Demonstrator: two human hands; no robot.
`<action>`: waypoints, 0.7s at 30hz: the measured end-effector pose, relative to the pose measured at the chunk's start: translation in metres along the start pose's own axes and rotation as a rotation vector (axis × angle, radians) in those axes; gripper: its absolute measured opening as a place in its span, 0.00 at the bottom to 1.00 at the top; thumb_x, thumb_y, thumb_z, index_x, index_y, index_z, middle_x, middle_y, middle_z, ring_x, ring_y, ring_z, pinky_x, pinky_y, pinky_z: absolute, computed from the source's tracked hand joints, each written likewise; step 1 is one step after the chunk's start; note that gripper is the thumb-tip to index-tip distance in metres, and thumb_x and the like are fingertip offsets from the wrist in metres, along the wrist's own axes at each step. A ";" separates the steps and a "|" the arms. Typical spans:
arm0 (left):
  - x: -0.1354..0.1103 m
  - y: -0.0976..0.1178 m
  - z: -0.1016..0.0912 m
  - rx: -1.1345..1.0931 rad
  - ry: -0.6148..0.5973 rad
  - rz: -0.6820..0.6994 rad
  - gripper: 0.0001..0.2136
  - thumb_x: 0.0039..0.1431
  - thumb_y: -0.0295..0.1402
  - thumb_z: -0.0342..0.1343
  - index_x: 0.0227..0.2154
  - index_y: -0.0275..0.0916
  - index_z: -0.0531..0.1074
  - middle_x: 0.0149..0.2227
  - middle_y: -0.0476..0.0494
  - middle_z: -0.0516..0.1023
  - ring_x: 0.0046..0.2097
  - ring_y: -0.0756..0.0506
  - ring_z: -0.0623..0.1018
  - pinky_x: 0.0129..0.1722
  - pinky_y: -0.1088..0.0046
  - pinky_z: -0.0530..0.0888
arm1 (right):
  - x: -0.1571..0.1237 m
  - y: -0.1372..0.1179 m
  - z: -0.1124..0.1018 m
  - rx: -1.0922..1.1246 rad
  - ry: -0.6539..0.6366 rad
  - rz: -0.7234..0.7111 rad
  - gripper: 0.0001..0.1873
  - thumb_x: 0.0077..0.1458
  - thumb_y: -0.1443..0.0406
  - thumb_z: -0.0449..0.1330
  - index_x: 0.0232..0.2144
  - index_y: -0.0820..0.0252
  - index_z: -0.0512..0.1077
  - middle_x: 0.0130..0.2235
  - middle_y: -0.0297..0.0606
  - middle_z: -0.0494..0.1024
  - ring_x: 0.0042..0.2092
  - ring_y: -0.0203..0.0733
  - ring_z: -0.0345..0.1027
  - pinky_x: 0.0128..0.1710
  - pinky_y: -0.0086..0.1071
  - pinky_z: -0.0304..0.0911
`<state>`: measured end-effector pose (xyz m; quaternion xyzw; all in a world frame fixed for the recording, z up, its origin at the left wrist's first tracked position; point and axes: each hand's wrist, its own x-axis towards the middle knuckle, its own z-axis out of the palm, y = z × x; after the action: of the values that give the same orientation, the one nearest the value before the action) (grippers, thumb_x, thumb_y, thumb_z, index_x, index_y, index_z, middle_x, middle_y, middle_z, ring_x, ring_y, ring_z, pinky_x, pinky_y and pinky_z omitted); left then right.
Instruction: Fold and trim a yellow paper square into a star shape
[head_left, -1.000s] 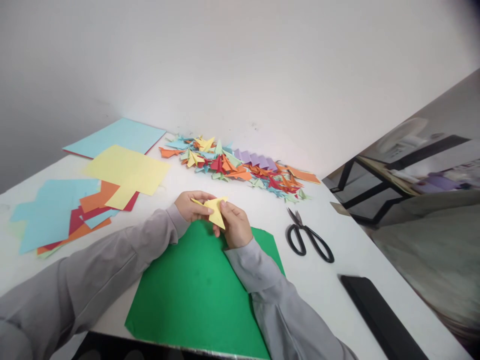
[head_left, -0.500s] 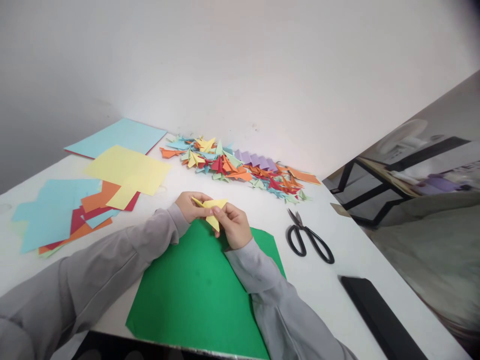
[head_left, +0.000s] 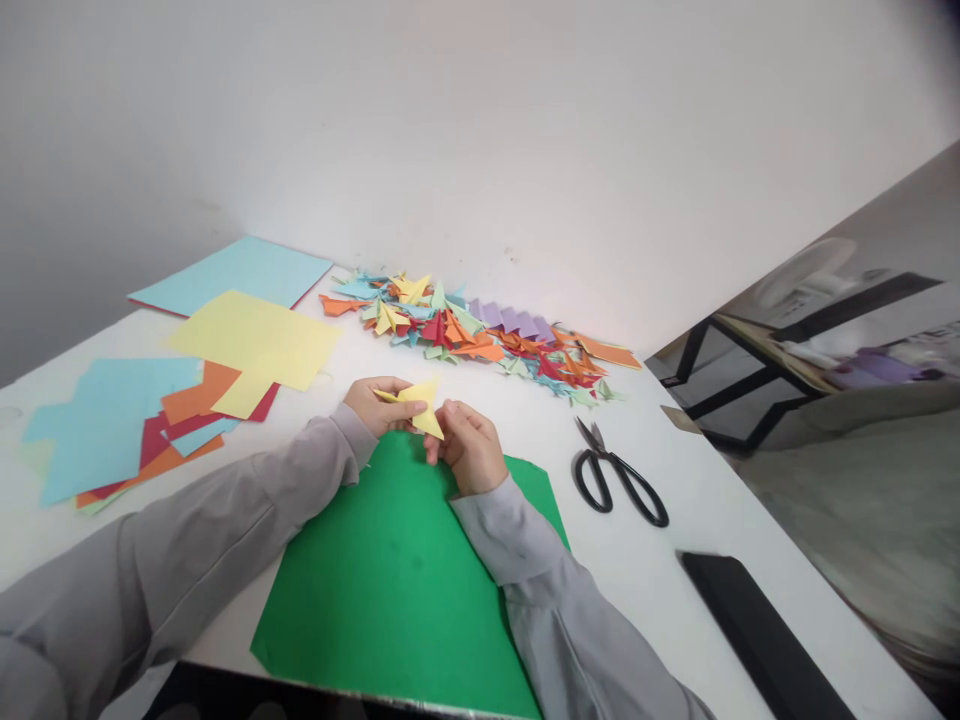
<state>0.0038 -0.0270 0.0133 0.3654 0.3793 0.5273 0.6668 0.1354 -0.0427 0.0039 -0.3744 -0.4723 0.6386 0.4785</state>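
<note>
A small folded yellow paper piece [head_left: 421, 407] is pinched between both my hands just above the far edge of a large green sheet [head_left: 397, 580]. My left hand [head_left: 377, 405] grips its left side with closed fingers. My right hand [head_left: 469, 450] is closed on its lower right corner. Both wrists rest near the green sheet on the white table [head_left: 675, 500].
A heap of folded coloured paper shapes [head_left: 480, 335] lies along the wall. Flat sheets, yellow [head_left: 255, 340], light blue [head_left: 105, 425] and orange, spread at the left. Black scissors [head_left: 619, 475] lie right of my hands. A black flat object [head_left: 757, 630] sits near the right edge.
The yellow piece has been turned and lifted slightly toward the left hand; the right hand's fingers slid to its lower corner. Nothing else moved.
</note>
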 end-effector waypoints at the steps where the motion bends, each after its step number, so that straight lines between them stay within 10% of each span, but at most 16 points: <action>1: 0.001 -0.001 -0.001 0.017 0.031 0.020 0.18 0.23 0.31 0.67 0.22 0.29 0.69 0.17 0.48 0.73 0.20 0.50 0.73 0.21 0.74 0.72 | 0.000 0.000 0.000 -0.021 0.001 0.001 0.17 0.42 0.52 0.58 0.19 0.61 0.63 0.15 0.30 0.71 0.13 0.31 0.61 0.12 0.24 0.55; 12: 0.003 -0.004 -0.002 -0.038 0.086 0.009 0.18 0.25 0.30 0.66 0.23 0.30 0.68 0.17 0.48 0.73 0.19 0.52 0.72 0.20 0.75 0.72 | -0.006 -0.006 0.008 -0.252 0.064 -0.039 0.19 0.41 0.53 0.58 0.14 0.62 0.62 0.09 0.28 0.66 0.09 0.28 0.54 0.07 0.21 0.47; 21: 0.007 -0.002 -0.003 -0.056 0.183 0.007 0.14 0.30 0.26 0.65 0.24 0.29 0.68 0.18 0.46 0.74 0.18 0.51 0.72 0.17 0.78 0.71 | 0.000 -0.001 0.002 -0.016 0.097 -0.031 0.17 0.43 0.52 0.57 0.22 0.61 0.64 0.17 0.32 0.73 0.15 0.32 0.64 0.15 0.24 0.59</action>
<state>0.0028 -0.0197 0.0092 0.2984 0.4224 0.5714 0.6373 0.1339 -0.0434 0.0052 -0.4013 -0.4594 0.6083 0.5078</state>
